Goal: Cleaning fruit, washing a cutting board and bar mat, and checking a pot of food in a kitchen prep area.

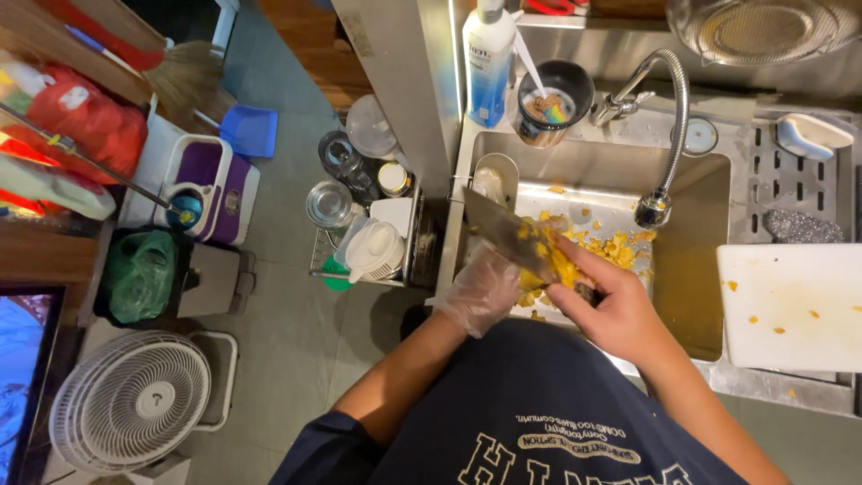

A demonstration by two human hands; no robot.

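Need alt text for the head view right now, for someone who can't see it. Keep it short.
Seen from above, a person at a steel sink holds a cleaver in the bare right hand, while the clear-gloved left hand holds yellow food against the blade. Yellow scraps lie in the basin, a white cutting board sits at right.

Both forearms reach forward over the sink (700,224). The left hand (480,292), in a clear plastic glove, seems cupped at its near-left rim; the bare right hand (620,310) is closed in a grip beside it.
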